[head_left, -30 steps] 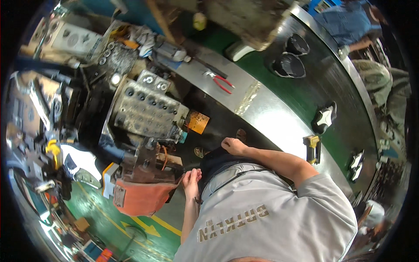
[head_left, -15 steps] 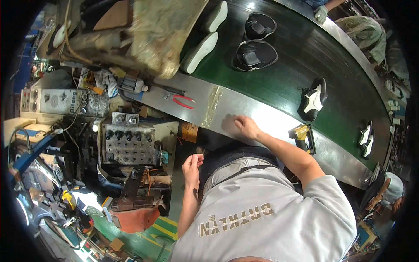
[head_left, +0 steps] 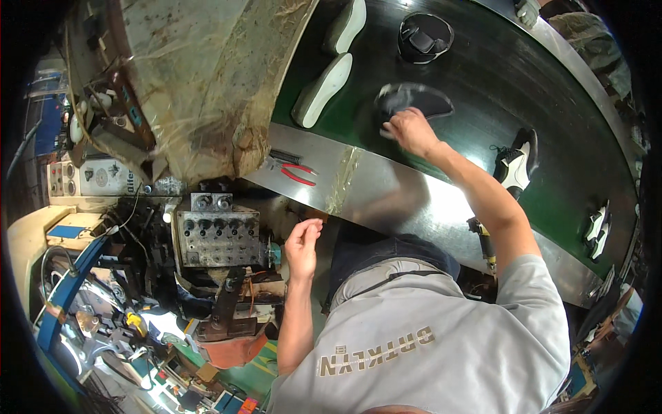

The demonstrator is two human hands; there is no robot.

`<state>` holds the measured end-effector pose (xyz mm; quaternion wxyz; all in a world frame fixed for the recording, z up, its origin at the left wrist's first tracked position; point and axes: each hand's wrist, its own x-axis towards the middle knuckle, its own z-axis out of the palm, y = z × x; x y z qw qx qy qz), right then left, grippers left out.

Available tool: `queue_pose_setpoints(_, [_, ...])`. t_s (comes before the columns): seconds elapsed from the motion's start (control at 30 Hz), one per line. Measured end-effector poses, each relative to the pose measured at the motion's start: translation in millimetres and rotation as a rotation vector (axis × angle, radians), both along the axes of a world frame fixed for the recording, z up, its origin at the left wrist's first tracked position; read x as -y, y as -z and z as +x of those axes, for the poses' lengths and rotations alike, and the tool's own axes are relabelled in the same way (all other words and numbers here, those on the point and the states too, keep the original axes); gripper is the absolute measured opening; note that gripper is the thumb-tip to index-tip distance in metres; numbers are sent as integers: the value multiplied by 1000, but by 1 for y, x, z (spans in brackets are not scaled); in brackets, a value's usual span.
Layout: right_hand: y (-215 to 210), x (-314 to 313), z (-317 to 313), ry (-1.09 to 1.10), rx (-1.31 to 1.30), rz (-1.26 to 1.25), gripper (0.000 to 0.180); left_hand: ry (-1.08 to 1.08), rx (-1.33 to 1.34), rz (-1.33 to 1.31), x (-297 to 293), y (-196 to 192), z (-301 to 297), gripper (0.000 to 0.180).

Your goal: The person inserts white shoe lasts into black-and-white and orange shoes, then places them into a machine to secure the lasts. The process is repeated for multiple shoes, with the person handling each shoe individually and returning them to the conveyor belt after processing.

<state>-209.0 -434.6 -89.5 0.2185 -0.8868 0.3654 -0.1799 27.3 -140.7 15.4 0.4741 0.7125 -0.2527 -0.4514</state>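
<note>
R hand (head_left: 408,130) reaches fwd over the steel edge (head_left: 386,190) onto the green belt (head_left: 483,76), fingers curled down on the near edge of a dark shoe piece (head_left: 417,102) lying flat on the belt. Fingers touching it for sure; can't tell if they've got a real grip or just press on it, the piece is blurred. Arm stretched out, elbow low right.

L hand (head_left: 303,245) up in front of the body, near the belly, holding nothing. Fingers loosely bent, half open, palm turned inward. It hangs just right of a grey machine block w/ a row of round knobs (head_left: 217,238), not touching it.

On the belt, left of the dark piece: 2 pale soles (head_left: 323,90), one behind the other, angled. Behind the piece, a 2nd dark shoe part (head_left: 424,38) on a round mat. To the right, well apart: a black-and-white shoe (head_left: 516,162), and further on 1 more b/w shoe (head_left: 596,228) near the belt's far end.

Red-handled pliers (head_left: 298,172) lie on the steel edge, left of a strip of tape. A big dirty plastic-wrapped hood (head_left: 200,76) fills the upper left. Person wears a grey T-shirt (head_left: 427,345).
</note>
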Motion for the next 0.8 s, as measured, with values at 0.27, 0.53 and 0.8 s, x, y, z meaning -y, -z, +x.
queue_pose_setpoints(0.27, [-98,-37,79,-621,195,565,36,317,-524,113,80,-26,-26,40])
queue_pose_setpoints(0.53, [32,114,184,826,407,617,70,3,-824,-57,12,-47,-10,47])
queue_pose_setpoints(0.8, [119,171,185,913,478,1185,60,-48,-527,-7,-24,-73,-3,51])
